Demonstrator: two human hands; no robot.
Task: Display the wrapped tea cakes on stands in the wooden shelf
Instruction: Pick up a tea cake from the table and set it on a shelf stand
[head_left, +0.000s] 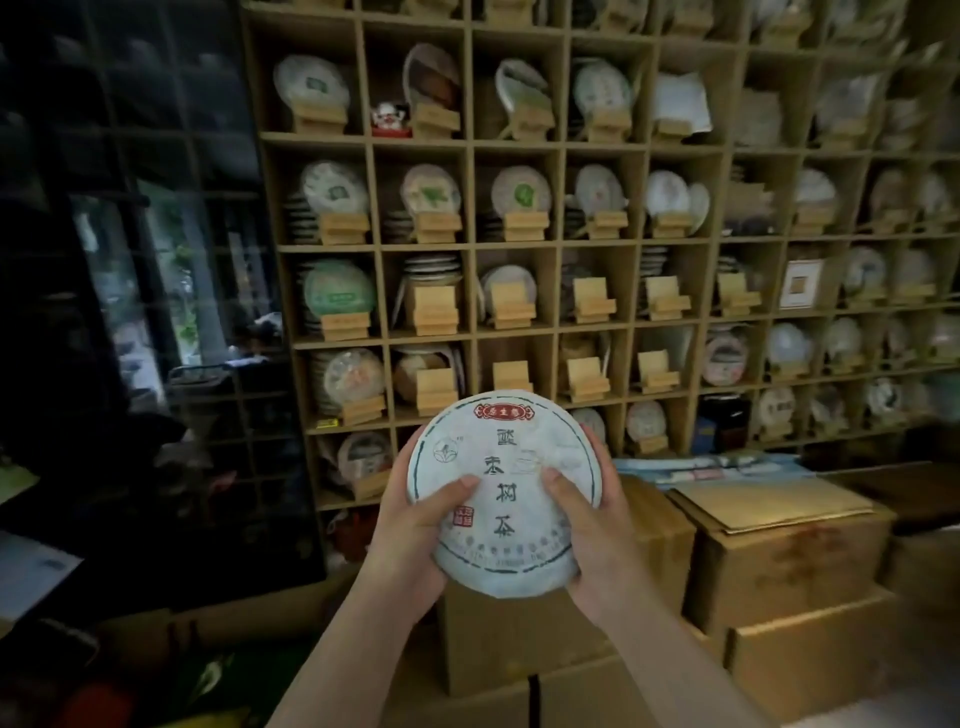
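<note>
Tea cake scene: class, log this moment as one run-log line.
held: wrapped tea cake | left hand: gripping | right hand: gripping | target: wooden shelf | state: unplaced

Two bare forearms lead up to the left hand (415, 525) and the right hand (592, 525). No sleeves, gloves, rings, watch or bracelet are worn. Fingernails are short and unpainted. Thumbs are fully visible; most other fingers are hidden.

Dim, soft-focus scene; daylight glows through the window (171, 270), edges blurred and bowed by wide-angle distortion.
</note>
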